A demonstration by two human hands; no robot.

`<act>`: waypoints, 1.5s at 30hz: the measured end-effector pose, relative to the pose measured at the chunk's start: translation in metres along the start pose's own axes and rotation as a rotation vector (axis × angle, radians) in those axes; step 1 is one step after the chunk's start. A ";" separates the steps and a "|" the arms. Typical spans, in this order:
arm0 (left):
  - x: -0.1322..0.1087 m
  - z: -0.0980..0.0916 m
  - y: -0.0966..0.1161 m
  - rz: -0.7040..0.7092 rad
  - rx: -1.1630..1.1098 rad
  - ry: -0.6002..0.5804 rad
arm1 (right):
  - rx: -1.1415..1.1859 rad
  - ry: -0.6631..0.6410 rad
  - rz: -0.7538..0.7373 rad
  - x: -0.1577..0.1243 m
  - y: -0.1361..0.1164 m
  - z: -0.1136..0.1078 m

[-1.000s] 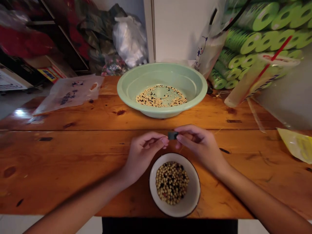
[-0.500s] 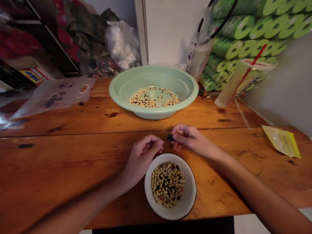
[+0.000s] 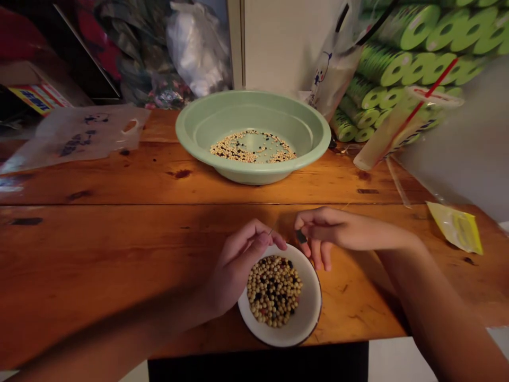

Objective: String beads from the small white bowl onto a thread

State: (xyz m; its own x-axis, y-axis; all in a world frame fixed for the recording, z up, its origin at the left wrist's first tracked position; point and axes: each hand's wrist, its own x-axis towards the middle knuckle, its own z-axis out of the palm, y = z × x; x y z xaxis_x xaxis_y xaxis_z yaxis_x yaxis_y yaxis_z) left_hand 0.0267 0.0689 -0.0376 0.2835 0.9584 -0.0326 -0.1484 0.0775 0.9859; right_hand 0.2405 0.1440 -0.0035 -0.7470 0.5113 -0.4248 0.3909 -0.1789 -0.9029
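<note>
A white bowl (image 3: 308,313) with a dark rim stands near the table's front edge, holding many cream beads (image 3: 274,297) mixed with black and a few reddish ones. Over its upper left rim, my left hand (image 3: 246,254) pinches a thin needle-like piece (image 3: 270,232) between thumb and forefinger; only its tip shows. Just past the upper right rim is my right hand (image 3: 324,233), with a small flat dark piece (image 3: 301,236) between thumb and forefinger and its other fingers pointing down.
Behind the bowl, a big green basin (image 3: 254,172) has small cream and black beads spread over its bottom. A plastic bag (image 3: 91,132) lies at left. To the right are a cup with a red straw (image 3: 382,138), a yellow packet (image 3: 457,228) and green rolls (image 3: 385,69).
My right hand has moved right and turned its fingers downward, keeping the dark piece. My left hand has shifted slightly right over the bowl's rim. The camera view has tilted down a little.
</note>
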 end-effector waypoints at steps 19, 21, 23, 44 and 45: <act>0.020 -0.007 -0.003 0.121 -0.064 0.274 | 0.277 0.090 -0.123 0.011 0.005 -0.009; 0.023 -0.009 -0.003 0.130 -0.089 0.302 | 0.313 0.151 -0.145 0.014 0.006 -0.008; 0.026 -0.012 -0.001 0.122 -0.112 0.312 | 0.338 0.184 -0.156 0.017 0.006 -0.008; 0.061 -0.094 0.017 0.010 1.065 -0.330 | 0.176 0.328 -0.140 0.031 0.027 -0.031; 0.063 -0.097 0.014 0.004 1.076 -0.329 | 0.173 0.326 -0.138 0.032 0.028 -0.031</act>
State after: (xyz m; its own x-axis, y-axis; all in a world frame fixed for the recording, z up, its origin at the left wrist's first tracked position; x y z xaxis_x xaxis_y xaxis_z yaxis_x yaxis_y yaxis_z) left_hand -0.0490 0.1570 -0.0415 0.5443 0.8269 -0.1413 0.7001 -0.3549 0.6196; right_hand 0.2445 0.1814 -0.0404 -0.5655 0.7757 -0.2802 0.1810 -0.2147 -0.9597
